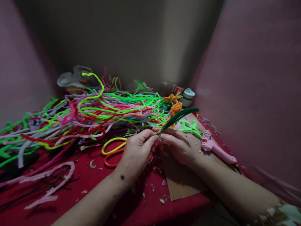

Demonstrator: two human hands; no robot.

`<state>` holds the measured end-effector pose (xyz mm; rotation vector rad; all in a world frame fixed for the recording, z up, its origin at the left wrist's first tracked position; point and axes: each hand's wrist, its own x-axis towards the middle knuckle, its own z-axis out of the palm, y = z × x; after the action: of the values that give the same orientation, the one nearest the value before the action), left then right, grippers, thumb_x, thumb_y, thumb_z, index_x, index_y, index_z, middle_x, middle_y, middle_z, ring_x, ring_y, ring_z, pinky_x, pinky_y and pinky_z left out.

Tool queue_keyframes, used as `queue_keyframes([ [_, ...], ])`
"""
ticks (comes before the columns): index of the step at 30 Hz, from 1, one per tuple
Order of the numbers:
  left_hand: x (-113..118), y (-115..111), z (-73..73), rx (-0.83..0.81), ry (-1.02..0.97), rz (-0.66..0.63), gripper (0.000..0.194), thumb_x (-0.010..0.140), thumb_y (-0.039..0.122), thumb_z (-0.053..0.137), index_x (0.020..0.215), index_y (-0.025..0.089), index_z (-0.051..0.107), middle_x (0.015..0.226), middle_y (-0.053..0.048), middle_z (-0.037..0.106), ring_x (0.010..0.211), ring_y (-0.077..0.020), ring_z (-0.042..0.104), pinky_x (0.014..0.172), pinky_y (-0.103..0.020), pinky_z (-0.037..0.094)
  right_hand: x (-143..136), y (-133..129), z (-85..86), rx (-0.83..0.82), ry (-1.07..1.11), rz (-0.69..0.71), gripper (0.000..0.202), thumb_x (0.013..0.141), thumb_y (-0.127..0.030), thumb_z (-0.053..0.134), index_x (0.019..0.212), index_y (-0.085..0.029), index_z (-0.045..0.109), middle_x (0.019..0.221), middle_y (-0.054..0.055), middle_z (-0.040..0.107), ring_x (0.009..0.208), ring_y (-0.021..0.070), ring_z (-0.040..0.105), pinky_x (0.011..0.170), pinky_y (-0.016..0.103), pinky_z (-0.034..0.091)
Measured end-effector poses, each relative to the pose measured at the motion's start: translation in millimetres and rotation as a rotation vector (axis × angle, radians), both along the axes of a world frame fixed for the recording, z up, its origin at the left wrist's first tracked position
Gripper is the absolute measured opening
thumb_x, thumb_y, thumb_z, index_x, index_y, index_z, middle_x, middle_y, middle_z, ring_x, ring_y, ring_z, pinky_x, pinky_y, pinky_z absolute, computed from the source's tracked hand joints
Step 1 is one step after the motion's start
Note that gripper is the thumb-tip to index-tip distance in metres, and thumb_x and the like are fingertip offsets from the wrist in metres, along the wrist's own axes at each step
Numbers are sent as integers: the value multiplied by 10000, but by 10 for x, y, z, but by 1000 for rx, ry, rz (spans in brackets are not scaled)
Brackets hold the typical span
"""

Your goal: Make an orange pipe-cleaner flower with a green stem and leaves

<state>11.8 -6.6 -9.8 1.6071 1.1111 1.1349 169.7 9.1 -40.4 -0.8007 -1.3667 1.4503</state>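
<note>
A dark green leaf (181,117) of fuzzy pipe cleaner slants up to the right from between my fingertips. My left hand (138,150) pinches its narrow lower end, thumb against forefinger. Close against it, my right hand (177,144) is closed at the same end of the leaf, its fingertips meeting those of my left hand. Just behind the leaf is an orange fuzzy piece (176,108); whether it is joined to the leaf cannot be told. Part of the leaf's base is hidden by my fingers.
Many coloured pipe cleaners (117,108) are heaped at the back and left of the red cloth (94,188). Scissors with yellow and red handles (114,150) lie left of my hands. Right are cardboard (181,183), green fuzzy pieces (191,128), a pink glue gun (218,149) and a pale bottle (187,98).
</note>
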Motion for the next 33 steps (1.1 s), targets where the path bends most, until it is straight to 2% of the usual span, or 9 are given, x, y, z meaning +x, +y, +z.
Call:
queue_keyframes([
  [4, 20, -3, 10, -250, -167, -63, 296, 798, 308, 553, 554, 162, 474, 452, 71, 411, 398, -41, 323, 416, -169, 266, 13, 22, -10, 2, 9, 5, 238, 829, -258, 576, 1039, -241, 688, 755, 5, 636, 646, 129, 518, 652, 274, 416],
  [8, 22, 7, 8, -401, -295, -128, 300, 790, 337, 567, 569, 158, 472, 436, 66, 421, 342, -26, 299, 366, -162, 212, -4, 29, -4, 4, 49, 28, 232, 832, -236, 565, 1026, -225, 692, 801, 14, 654, 646, 116, 517, 643, 259, 418],
  [18, -15, 6, -11, -579, -538, -294, 252, 812, 330, 586, 656, 146, 512, 456, 68, 429, 322, 4, 240, 346, -134, 144, -8, 19, 18, -36, 73, 21, 255, 812, -235, 602, 1053, -212, 681, 726, 3, 631, 602, 97, 493, 590, 232, 391],
  [22, -35, 18, -5, -642, -600, -362, 234, 832, 329, 568, 688, 148, 531, 459, 77, 422, 303, 11, 200, 331, -132, 134, -27, 8, 55, -103, 149, 51, 253, 783, -254, 643, 1027, -203, 685, 689, -9, 615, 590, 89, 503, 573, 217, 388],
  [27, -59, 26, 0, -703, -618, -431, 168, 839, 316, 564, 795, 154, 567, 479, 80, 440, 300, 15, 171, 317, -125, 136, -48, 13, 70, -222, 248, 121, 242, 721, -285, 699, 947, -199, 697, 642, -18, 607, 569, 92, 509, 546, 215, 383],
  [30, -63, 30, -8, -713, -620, -459, 146, 841, 311, 560, 850, 166, 571, 474, 83, 449, 294, 12, 160, 318, -132, 130, -51, 4, 91, -220, 265, 137, 213, 711, -286, 702, 905, -198, 706, 616, -22, 605, 558, 91, 509, 575, 228, 389],
  [33, -57, 34, -6, -685, -549, -468, 182, 838, 341, 552, 813, 161, 567, 481, 77, 456, 289, 8, 183, 324, -141, 133, -59, -9, 110, -201, 271, 118, 200, 694, -282, 713, 873, -194, 714, 603, -21, 602, 565, 98, 517, 593, 238, 393],
])
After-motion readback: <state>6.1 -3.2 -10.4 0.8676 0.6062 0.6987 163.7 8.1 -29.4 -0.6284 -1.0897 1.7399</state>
